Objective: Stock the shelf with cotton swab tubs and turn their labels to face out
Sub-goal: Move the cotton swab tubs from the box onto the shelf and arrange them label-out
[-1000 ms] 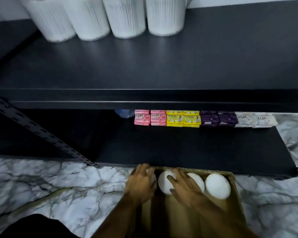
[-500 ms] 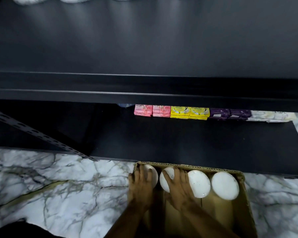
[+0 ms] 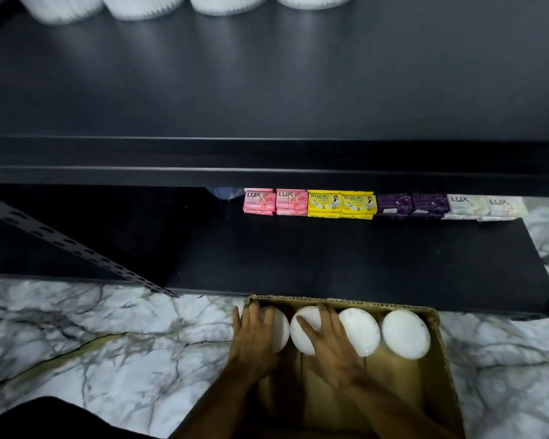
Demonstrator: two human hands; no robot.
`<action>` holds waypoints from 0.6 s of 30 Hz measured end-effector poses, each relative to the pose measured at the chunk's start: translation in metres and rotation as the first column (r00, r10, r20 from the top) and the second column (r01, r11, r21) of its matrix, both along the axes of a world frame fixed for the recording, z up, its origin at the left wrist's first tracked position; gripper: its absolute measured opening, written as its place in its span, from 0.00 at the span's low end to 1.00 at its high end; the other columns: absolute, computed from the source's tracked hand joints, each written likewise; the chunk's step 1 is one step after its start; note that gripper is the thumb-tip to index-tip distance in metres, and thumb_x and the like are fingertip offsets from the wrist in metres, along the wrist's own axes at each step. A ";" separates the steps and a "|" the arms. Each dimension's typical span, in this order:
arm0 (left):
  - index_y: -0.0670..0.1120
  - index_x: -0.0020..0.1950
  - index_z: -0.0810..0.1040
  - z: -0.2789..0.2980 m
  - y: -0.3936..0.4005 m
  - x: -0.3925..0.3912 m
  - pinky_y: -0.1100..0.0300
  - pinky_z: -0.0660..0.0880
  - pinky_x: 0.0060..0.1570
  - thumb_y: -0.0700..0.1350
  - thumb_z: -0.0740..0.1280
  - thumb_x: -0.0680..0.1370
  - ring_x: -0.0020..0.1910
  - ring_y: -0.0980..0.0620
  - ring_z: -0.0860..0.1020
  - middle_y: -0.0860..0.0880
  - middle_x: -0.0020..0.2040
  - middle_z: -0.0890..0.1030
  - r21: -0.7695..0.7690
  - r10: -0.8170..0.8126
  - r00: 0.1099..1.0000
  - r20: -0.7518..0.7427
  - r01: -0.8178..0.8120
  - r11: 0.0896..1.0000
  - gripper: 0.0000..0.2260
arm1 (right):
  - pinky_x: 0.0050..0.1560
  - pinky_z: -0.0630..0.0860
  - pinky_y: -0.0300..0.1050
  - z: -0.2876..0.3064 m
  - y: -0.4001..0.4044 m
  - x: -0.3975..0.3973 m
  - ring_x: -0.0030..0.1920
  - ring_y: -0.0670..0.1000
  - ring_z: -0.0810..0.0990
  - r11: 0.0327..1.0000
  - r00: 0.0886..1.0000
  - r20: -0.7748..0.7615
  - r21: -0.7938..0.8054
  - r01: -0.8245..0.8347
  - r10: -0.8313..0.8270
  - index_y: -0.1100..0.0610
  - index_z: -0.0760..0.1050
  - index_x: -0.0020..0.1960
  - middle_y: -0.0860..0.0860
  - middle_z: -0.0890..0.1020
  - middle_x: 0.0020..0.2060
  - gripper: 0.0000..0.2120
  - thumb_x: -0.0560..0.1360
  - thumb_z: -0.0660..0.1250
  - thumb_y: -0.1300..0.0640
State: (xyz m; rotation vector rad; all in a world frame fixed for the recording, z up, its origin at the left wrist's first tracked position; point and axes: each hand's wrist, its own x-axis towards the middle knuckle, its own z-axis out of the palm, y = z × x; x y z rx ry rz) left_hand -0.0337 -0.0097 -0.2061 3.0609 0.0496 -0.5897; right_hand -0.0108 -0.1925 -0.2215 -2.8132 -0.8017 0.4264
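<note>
Head view is showing your two hands reaching down into a cardboard box (image 3: pixel 438 369) that is sitting on the marble floor (image 3: pixel 76 343), just in front of the lower shelf (image 3: pixel 330 258). Four cotton swab tubs are standing in a row along the box's far wall, white lids up. Your left hand (image 3: pixel 254 340) is lying over the leftmost tub (image 3: pixel 281 331), fingers spread across its lid and curling at the far rim; your right hand (image 3: pixel 327 343) is covering the second tub (image 3: pixel 303 327) the same way, thumb stretched across the lid (whether either hand is truly gripping or only resting, you cannot tell from here). The hands are sitting side by side, not touching. The third tub (image 3: pixel 358 331) and fourth tub (image 3: pixel 406 334) are standing untouched to the right.

Farther back, the lower shelf is carrying a row of soap bars (image 3: pixel 384 204) along its rear: pink, yellow, purple, white. A perforated metal strut (image 3: pixel 61 242) is slanting across the left side.

Farthest, the upper shelf (image 3: pixel 267 90) is holding four more tubs (image 3: pixel 229 3) at its back edge, only their ribbed lower parts showing, so their labels are not readable.
</note>
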 end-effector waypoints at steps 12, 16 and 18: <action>0.49 0.72 0.60 0.096 0.006 -0.013 0.55 0.73 0.59 0.60 0.73 0.67 0.65 0.47 0.63 0.48 0.66 0.57 -0.330 0.159 0.978 0.135 -0.107 0.938 0.40 | 0.73 0.55 0.50 0.092 -0.011 -0.002 0.74 0.56 0.48 0.994 0.998 -0.058 0.106 0.019 -0.013 0.45 0.52 0.76 0.52 0.44 0.74 0.38 0.71 0.64 0.43; 0.49 0.72 0.61 0.148 0.008 -0.013 0.54 0.73 0.59 0.63 0.71 0.67 0.65 0.48 0.61 0.49 0.67 0.56 -0.392 0.178 0.955 0.236 -0.074 0.917 0.39 | 0.68 0.64 0.46 0.140 -0.015 -0.001 0.71 0.56 0.54 0.959 0.998 0.009 0.276 0.057 -0.062 0.49 0.64 0.72 0.53 0.51 0.72 0.37 0.64 0.60 0.41; 0.49 0.72 0.62 0.172 0.011 -0.014 0.55 0.73 0.60 0.65 0.72 0.66 0.66 0.48 0.61 0.50 0.68 0.55 -0.412 0.187 0.940 0.284 -0.056 0.909 0.41 | 0.67 0.67 0.47 0.164 -0.018 0.002 0.70 0.54 0.52 0.934 0.994 0.036 0.346 0.088 -0.107 0.51 0.67 0.70 0.55 0.55 0.73 0.38 0.62 0.58 0.39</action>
